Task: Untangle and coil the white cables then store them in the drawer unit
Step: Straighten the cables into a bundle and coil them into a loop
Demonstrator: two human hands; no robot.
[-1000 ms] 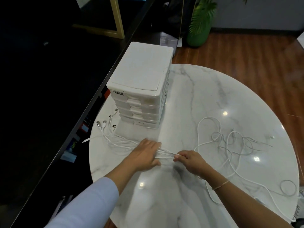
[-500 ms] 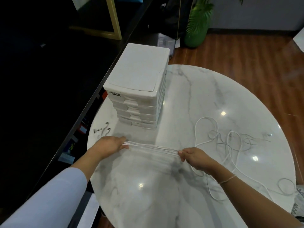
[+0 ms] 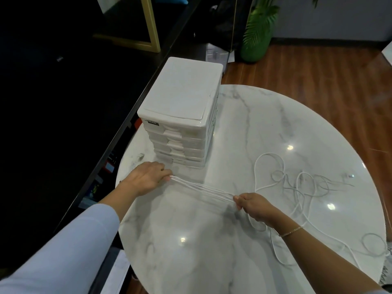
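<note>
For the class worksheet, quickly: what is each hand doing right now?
Left hand: closed, gripping the white cables.
Right hand: closed, pinching the same cables.

A person's left hand (image 3: 146, 179), its forearm in a pale blue sleeve, curls its fingers closed, knuckles up, while the bare right hand (image 3: 253, 205), a thin gold bracelet at the wrist, pinches with thumb and fingers; both arms extend forward, hands apart.
</note>
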